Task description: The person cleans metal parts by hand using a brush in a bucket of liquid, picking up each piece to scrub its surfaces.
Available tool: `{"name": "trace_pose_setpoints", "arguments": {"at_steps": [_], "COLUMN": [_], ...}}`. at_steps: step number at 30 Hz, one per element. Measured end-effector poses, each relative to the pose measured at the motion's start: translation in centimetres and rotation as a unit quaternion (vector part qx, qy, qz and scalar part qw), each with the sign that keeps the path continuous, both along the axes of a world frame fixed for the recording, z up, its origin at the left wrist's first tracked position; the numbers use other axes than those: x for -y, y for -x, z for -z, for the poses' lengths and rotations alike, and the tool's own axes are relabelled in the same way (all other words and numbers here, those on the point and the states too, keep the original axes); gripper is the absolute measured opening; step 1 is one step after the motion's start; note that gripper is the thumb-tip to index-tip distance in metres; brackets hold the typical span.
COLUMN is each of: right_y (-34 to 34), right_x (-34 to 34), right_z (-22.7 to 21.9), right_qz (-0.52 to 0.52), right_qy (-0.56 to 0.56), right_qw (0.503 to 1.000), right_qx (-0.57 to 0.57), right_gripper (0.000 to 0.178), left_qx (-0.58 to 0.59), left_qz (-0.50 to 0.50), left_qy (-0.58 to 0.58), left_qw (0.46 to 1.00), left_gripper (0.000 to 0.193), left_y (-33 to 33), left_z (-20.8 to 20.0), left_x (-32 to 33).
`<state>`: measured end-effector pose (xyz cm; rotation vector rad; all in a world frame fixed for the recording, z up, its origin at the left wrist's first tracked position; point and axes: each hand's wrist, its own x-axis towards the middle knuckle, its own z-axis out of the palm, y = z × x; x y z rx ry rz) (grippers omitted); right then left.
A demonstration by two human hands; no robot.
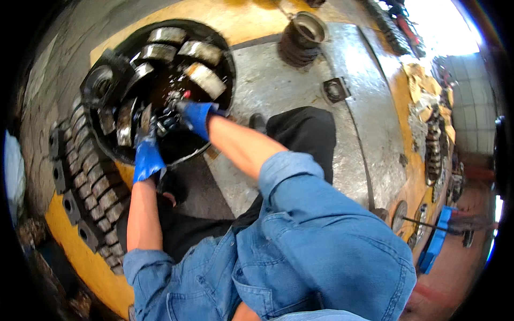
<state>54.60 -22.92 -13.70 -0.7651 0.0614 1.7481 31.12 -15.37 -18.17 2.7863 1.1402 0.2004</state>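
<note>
Both my hands, in blue gloves blackened toward the fingers, reach into a round black tub (231, 69) of dark, oily liquid. My left hand (147, 139) is low in the tub, closed around something dark beside a metal ring (126, 122). To its right, my right hand (188, 113) is bent inward, its fingers curled at a dark, wet part between the hands. What each hand grips is too dark to name. A small red spot (186, 94) shows just beyond my right fingers. Several thick metal rings, including a pale one (205, 80), stand around the tub's far side.
Stacked dark ring-shaped parts (96, 176) and square blocks with holes (71, 205) line the tub's left. A cylindrical metal part (308, 32) stands on the metal floor plate (257, 69), near a square block (335, 90). Machine parts (433, 144) lie along the right edge.
</note>
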Motion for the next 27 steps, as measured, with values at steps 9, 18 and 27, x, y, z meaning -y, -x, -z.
{"name": "trace_pose_setpoints", "arguments": {"at_steps": [9, 18, 27], "right_y": [-1.3, -0.4, 1.3], "right_x": [-3.3, -1.5, -2.8], "right_z": [5.5, 1.3, 1.1], "right_qz": [-0.281, -0.217, -0.266], "right_qy": [-0.281, -0.485, -0.352], "right_qw": [0.581, 0.167, 0.335], "right_qx": [0.710, 0.831, 0.832], "right_gripper": [0.032, 0.024, 0.023], "left_qx": [0.210, 0.203, 0.068], "left_qz": [-0.152, -0.204, -0.142], "left_qy": [0.250, 0.285, 0.169], "left_qw": [0.933, 0.914, 0.973], "left_gripper": [0.046, 0.071, 0.050], "left_y": [-5.3, -4.0, -1.4], "left_z": [-6.8, -4.0, 2.7], "left_x": [1.7, -0.3, -1.6]}}
